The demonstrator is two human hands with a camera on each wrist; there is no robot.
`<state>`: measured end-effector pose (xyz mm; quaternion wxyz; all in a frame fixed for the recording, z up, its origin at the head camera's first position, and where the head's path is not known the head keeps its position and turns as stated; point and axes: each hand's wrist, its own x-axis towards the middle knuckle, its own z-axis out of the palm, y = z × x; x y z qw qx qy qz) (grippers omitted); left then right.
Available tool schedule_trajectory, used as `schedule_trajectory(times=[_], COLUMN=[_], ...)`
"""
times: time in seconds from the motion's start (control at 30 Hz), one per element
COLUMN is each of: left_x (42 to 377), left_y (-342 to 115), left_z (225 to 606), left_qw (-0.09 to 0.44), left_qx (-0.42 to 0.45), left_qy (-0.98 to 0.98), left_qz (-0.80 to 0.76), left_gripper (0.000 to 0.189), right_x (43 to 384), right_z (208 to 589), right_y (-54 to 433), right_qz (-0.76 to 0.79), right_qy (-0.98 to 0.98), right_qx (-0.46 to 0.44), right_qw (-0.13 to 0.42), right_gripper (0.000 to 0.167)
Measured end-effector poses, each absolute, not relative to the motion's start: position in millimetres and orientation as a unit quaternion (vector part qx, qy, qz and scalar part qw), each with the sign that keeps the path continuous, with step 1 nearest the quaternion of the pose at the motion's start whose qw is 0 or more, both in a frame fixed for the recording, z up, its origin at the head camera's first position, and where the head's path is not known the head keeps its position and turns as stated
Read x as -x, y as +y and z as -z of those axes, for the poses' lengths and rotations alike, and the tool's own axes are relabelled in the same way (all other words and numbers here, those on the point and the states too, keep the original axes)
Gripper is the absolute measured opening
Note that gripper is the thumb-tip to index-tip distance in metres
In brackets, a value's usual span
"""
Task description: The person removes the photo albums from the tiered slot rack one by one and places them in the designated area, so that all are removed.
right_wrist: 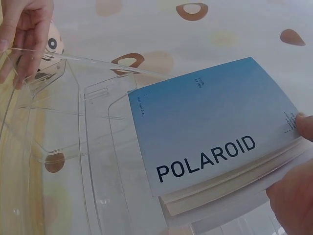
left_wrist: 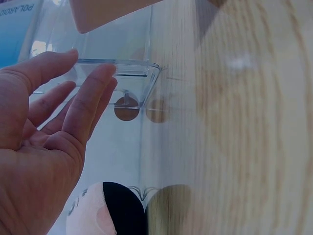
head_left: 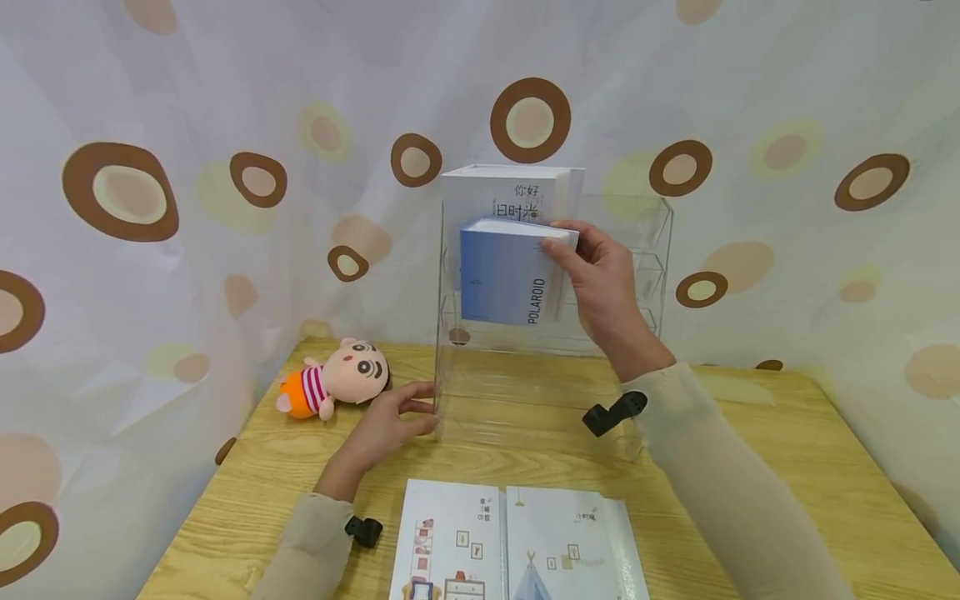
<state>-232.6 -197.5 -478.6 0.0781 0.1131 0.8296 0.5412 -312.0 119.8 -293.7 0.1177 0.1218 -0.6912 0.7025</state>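
Note:
My right hand [head_left: 606,279] pinches the right edge of a blue photo album [head_left: 498,275] marked POLAROID, thumb on its cover. The album is upright in front of a clear acrylic rack [head_left: 517,387], at its upper tiers; whether it rests on a tier I cannot tell. Behind it a larger white album [head_left: 480,190] with dark lettering stands in the top of the rack. Low at the rack's left side is my left hand [head_left: 390,425], fingers extended and fingertips at the clear side panel. In the left wrist view this hand [left_wrist: 54,122] holds nothing.
A plush doll [head_left: 337,379] in a striped top lies left of the rack. Two white illustrated albums, one on the left [head_left: 442,533] and one on the right [head_left: 562,533], lie at the table's front. Behind the wooden table [head_left: 787,483] hangs a circle-patterned sheet [head_left: 600,67].

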Motion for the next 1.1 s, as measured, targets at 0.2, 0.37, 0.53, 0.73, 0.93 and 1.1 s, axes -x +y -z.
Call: schedule_trajectory(times=[0.2,0.37,0.53,0.73,0.93,1.1], left_x=[231.4,231.3,230.5,230.7,231.3,231.5], left_y=[-196.8,-196.4,-195.6,-195.7,-196.3,-196.7], left_z=[478.5,481.0,480.2,479.9,480.3,479.5], left_qw=[0.077,0.079,0.079,0.078,0.079,0.08], left_qx=[-0.109,-0.112,-0.116,-0.119,-0.121,-0.119], left_qy=[0.83,0.83,0.829,0.83,0.83,0.83], left_qz=[-0.541,-0.54,-0.542,-0.539,-0.538,-0.54], left_gripper=[0.063,0.063,0.062,0.062,0.062,0.063], right_x=[306.9,300.4,291.9,281.5,270.0,261.2], right_z=[290.6,289.2,290.3,293.2,296.6,301.7], right_y=[124.5,128.8,134.2,142.1,152.4,161.5], right_qz=[-0.702,-0.701,-0.699,-0.703,-0.705,-0.7], right_qy=[-0.689,-0.691,-0.696,-0.693,-0.692,-0.697], right_qx=[-0.126,-0.123,-0.119,-0.118,-0.117,-0.115], right_qw=[0.128,0.126,0.115,0.109,0.106,0.106], right_gripper=[0.021,0.022,0.024,0.023,0.023,0.024])
